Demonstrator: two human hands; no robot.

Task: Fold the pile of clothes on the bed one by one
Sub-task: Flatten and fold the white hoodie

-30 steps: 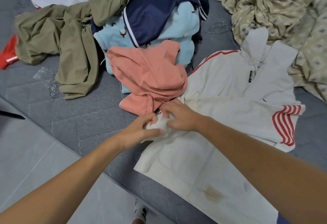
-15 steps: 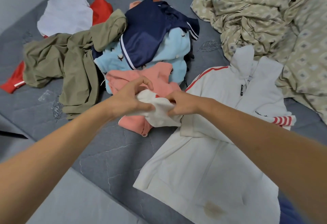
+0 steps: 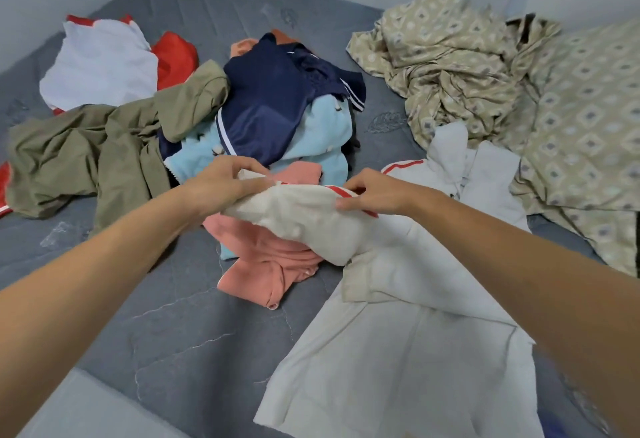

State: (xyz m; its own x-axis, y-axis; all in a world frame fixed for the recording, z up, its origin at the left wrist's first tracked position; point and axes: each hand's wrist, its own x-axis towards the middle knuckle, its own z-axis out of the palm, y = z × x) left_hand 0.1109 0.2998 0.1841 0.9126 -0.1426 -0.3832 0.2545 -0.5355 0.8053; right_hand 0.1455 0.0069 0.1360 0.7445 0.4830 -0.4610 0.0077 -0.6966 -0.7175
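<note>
You have two hands at work: your left hand point(image 3: 221, 184) and right hand point(image 3: 377, 191). Between your fingers is one white jacket point(image 3: 398, 299). Beyond your fingertips lies one pile point(image 3: 277, 119) with about six garments. Right of your fingers is one patterned sheet point(image 3: 519, 91).

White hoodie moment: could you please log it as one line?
step: straightening sleeve | left hand: grips white hoodie sleeve | right hand: pinches sleeve | pile: unfolded

white jacket point(image 3: 398, 351): hem cut by bottom edge | pink garment point(image 3: 266, 264): partly under sleeve | right forearm: blurred
</note>
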